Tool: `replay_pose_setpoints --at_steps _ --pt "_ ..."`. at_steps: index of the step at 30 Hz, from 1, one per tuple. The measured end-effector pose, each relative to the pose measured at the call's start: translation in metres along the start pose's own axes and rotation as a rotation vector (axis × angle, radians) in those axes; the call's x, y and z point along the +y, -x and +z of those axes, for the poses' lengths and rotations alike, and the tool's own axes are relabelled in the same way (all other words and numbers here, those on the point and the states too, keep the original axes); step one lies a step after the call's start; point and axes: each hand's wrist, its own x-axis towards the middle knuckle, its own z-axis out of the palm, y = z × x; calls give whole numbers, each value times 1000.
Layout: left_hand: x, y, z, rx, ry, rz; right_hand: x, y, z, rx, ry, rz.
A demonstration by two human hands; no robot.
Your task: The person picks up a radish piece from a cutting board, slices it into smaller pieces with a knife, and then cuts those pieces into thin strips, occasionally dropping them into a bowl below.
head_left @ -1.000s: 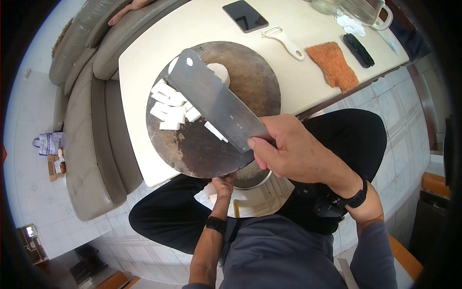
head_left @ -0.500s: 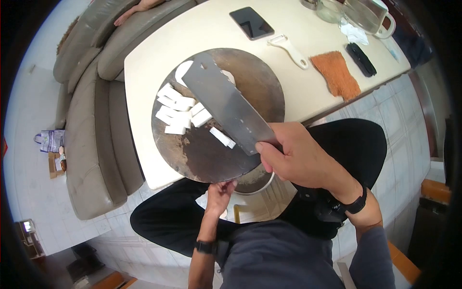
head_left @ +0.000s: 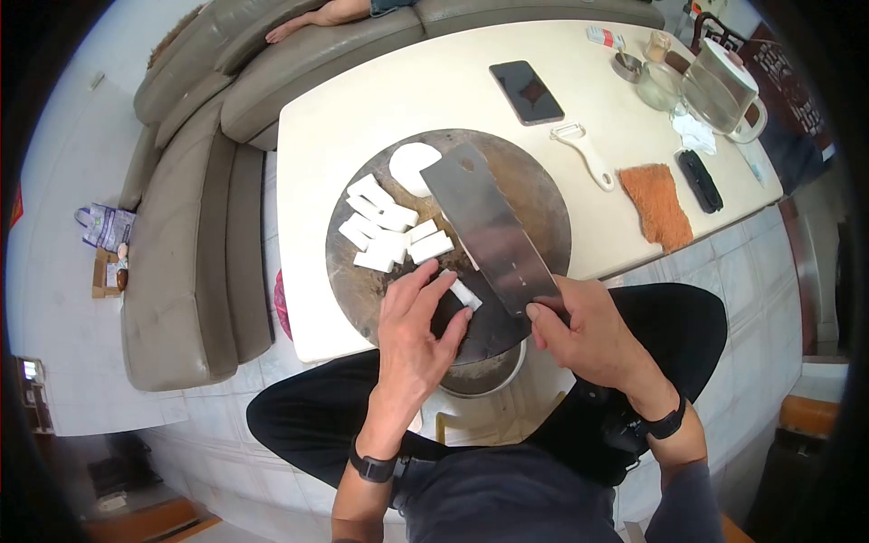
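A round dark chopping board (head_left: 362,299) overhangs the near edge of the table. My right hand (head_left: 588,330) is closed on a broad cleaver (head_left: 493,231), whose blade slants up and left over the board. Beside the blade lies a small white strip (head_left: 466,294); my left hand (head_left: 416,330) is at it, thumb and forefinger apart around its near end, and whether they touch it I cannot tell. Several white blocks (head_left: 385,226) are grouped on the board's left part, with a round white piece (head_left: 415,168) behind them.
The cream table (head_left: 317,136) holds a phone (head_left: 527,92), a white peeler (head_left: 588,158), an orange cloth (head_left: 656,206), a black case (head_left: 700,181) and a glass pitcher (head_left: 720,89). Below the board sits a metal pot (head_left: 487,378). A person's leg (head_left: 317,18) rests on the grey sofa (head_left: 181,235).
My left hand has risen from under the board's near edge to the white strip on top. The view has shifted, and the cleaver remains in my right hand.
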Motion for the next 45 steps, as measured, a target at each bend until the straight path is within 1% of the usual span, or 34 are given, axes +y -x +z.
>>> replay_pose_setpoints --at_steps 3,7,9,14,18,21,25,27,30,33,35,36,37,39,41,42,44,45 --pt "-1 -7 1 -37 -48 10 3 1 -2 20 39 -1" --pt "-3 -5 2 -34 -62 54 2 1 -1 47 5 -39" --pt "-5 3 4 64 13 19 4 2 -1 46 1 -51" --pt "-3 24 -5 103 -24 -9 11 4 2 53 93 -95" --pt "5 31 -14 77 -84 17 8 5 3 34 96 -119" --pt "20 31 -24 59 -117 13 7 9 2 -37 163 -133" --pt "1 39 -3 41 -160 52 9 10 7 -63 225 -197" --pt "-7 42 9 143 -184 85 11 11 7 -49 248 -208" --pt "-11 45 13 183 -125 53 12 10 6 -50 263 -204" --pt "-5 45 4 203 -61 31 14 9 6 -27 201 -159" --pt "6 40 -9 4 31 86 15 9 5 -3 206 -147" --pt "7 40 -11 -49 23 93 15 9 5 -4 206 -146" --pt "4 41 -12 -48 22 92 15 9 5 21 203 -132" --pt "-2 40 -14 -134 -17 149 16 8 4 47 202 -117" --pt "-6 36 -18 -161 -15 150 18 8 1 135 157 -120" --pt "-8 33 -20 -187 -17 152 18 8 -1 133 157 -121" --pt "-11 27 -25 -185 -66 158 20 8 -6 242 197 -113" --pt "-11 24 -26 -186 -113 166 16 7 -7 243 196 -113"
